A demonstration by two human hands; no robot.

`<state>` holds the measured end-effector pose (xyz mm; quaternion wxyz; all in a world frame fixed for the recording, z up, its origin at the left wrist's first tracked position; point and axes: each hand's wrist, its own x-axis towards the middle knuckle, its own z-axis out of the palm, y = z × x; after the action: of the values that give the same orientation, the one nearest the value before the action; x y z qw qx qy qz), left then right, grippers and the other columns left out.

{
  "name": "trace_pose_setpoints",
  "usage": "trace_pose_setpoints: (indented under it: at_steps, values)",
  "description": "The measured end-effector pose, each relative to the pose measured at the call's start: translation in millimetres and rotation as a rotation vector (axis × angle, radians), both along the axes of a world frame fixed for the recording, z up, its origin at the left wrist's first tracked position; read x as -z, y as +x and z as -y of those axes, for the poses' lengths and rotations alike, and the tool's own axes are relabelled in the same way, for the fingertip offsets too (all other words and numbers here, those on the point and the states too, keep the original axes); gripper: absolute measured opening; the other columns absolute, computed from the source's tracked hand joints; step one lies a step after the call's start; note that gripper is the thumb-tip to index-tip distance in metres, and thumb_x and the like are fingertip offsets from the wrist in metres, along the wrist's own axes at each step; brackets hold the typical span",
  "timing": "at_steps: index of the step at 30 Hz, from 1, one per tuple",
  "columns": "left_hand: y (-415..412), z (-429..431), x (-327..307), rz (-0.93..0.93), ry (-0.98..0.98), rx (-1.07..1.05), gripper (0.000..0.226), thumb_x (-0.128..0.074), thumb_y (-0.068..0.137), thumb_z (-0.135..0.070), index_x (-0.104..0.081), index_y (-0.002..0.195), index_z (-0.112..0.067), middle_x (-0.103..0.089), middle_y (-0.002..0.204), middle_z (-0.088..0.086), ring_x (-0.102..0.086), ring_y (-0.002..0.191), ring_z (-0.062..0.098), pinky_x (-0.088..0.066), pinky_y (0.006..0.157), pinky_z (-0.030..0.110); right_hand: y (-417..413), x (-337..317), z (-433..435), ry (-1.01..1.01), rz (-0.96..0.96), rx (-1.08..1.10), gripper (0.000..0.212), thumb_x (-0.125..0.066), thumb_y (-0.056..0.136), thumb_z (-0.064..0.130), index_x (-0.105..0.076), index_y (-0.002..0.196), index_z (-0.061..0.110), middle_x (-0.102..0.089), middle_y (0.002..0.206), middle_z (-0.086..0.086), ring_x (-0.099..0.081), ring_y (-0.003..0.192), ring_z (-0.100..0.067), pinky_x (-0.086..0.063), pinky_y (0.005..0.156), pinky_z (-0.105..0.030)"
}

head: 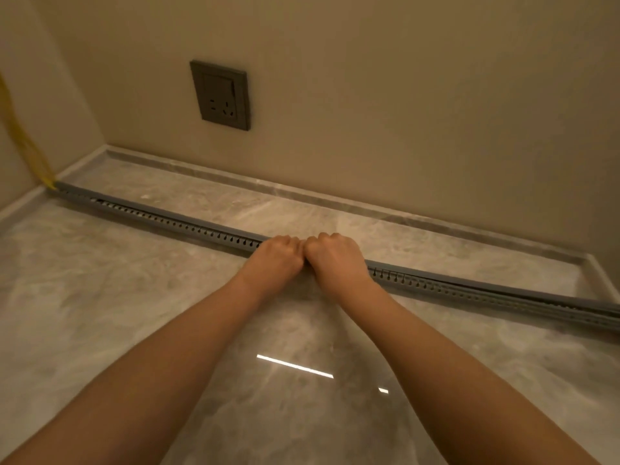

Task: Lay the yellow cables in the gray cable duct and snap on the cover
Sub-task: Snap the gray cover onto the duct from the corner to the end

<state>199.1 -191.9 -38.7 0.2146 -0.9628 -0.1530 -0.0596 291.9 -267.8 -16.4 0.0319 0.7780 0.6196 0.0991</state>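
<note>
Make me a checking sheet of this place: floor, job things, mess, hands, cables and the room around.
Surface: glossy grey marbled floor.
Job's things: long gray slotted plastic cable duct lies across it; gray cover strip on top, seemingly unseated toward the right.
Clutter: nothing seen.
Grippers: left hand and right hand, side by side, fingers curled over the cover.
Cables: yellow cables drop down the left wall into the duct's end.
Surroundings: beige walls, dark wall socket, stone skirting.
</note>
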Motion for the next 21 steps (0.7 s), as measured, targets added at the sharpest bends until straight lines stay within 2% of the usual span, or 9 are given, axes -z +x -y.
trace_pose_setpoints:
  at_steps: [1, 3, 5, 8, 10, 12, 14, 21]
  values:
    - [1, 3, 0, 0.01, -0.007, 0.009, 0.023, -0.086, 0.046, -0.021, -0.07, 0.061, -0.014, -0.066, 0.057, -0.002, -0.063, 0.051, 0.007, -0.051, 0.051, 0.019, 0, 3, 6, 0.081, 0.039, 0.036, 0.008, -0.064, 0.08, 0.013, -0.067, 0.087, 0.014, -0.068, 0.087, -0.004, -0.065, 0.081, -0.022, -0.048, 0.061, -0.031]
    - [3, 5, 1, 0.038, -0.012, 0.006, 0.022, -0.084, 0.053, -0.014, -0.071, 0.071, -0.01, -0.067, 0.063, 0.002, -0.065, 0.055, 0.013, -0.053, 0.054, 0.022, 1, 12, 18, 0.171, 0.057, 0.067, 0.016, -0.081, 0.059, 0.021, -0.07, 0.07, 0.022, -0.066, 0.066, 0.004, -0.063, 0.06, -0.014, -0.042, 0.041, -0.022]
    - [2, 7, 4, 0.072, -0.025, 0.002, 0.025, -0.084, 0.058, -0.013, -0.071, 0.078, -0.006, -0.069, 0.068, 0.005, -0.066, 0.059, 0.018, -0.055, 0.057, 0.024, 6, 25, 27, 0.232, 0.037, 0.048, 0.021, -0.082, 0.056, 0.021, -0.073, 0.076, 0.022, -0.066, 0.067, 0.006, -0.062, 0.06, -0.013, -0.04, 0.037, -0.021]
    - [5, 9, 3, 0.045, -0.008, -0.021, 0.029, -0.08, 0.066, -0.016, -0.07, 0.09, -0.004, -0.071, 0.079, 0.007, -0.068, 0.069, 0.019, -0.055, 0.066, 0.025, 14, 29, 34, 0.267, 0.027, 0.012, 0.026, -0.074, 0.067, 0.019, -0.072, 0.093, 0.02, -0.069, 0.079, 0.004, -0.063, 0.07, -0.015, -0.043, 0.043, -0.025]
    - [7, 6, 6, -0.032, -0.023, -0.088, 0.034, -0.055, 0.091, -0.025, -0.056, 0.117, -0.003, -0.065, 0.109, 0.011, -0.063, 0.098, 0.022, -0.048, 0.089, 0.03, 19, 30, 37, 0.216, -0.007, -0.013, 0.029, -0.058, 0.083, 0.017, -0.064, 0.111, 0.019, -0.067, 0.098, 0.002, -0.06, 0.088, -0.018, -0.047, 0.057, -0.029]
    - [10, 3, 11, -0.077, -0.092, -0.139, 0.044, -0.03, 0.101, -0.032, -0.037, 0.133, -0.002, -0.051, 0.129, 0.013, -0.05, 0.117, 0.026, -0.036, 0.103, 0.033, 30, 32, 42, 0.152, -0.08, -0.033, 0.034, -0.045, 0.091, 0.015, -0.053, 0.124, 0.017, -0.059, 0.115, -0.002, -0.052, 0.103, -0.022, -0.045, 0.071, -0.033]
    - [10, 4, 11, -0.085, -0.103, -0.153, 0.046, -0.027, 0.101, -0.033, -0.034, 0.135, -0.001, -0.049, 0.131, 0.014, -0.048, 0.119, 0.028, -0.034, 0.103, 0.035, 41, 30, 51, 0.147, -0.094, -0.002, 0.036, -0.046, 0.092, 0.016, -0.049, 0.128, 0.018, -0.056, 0.119, -0.001, -0.05, 0.106, -0.022, -0.044, 0.075, -0.033]
    - [9, -1, 11, -0.049, -0.086, -0.083, 0.041, -0.029, 0.1, -0.033, -0.04, 0.128, -0.003, -0.055, 0.123, 0.012, -0.054, 0.11, 0.027, -0.041, 0.095, 0.035, 61, 21, 77, 0.088, -0.081, 0.11, 0.036, -0.053, 0.09, 0.029, -0.051, 0.125, 0.02, -0.057, 0.118, 0.001, -0.051, 0.106, -0.018, -0.045, 0.077, -0.031]
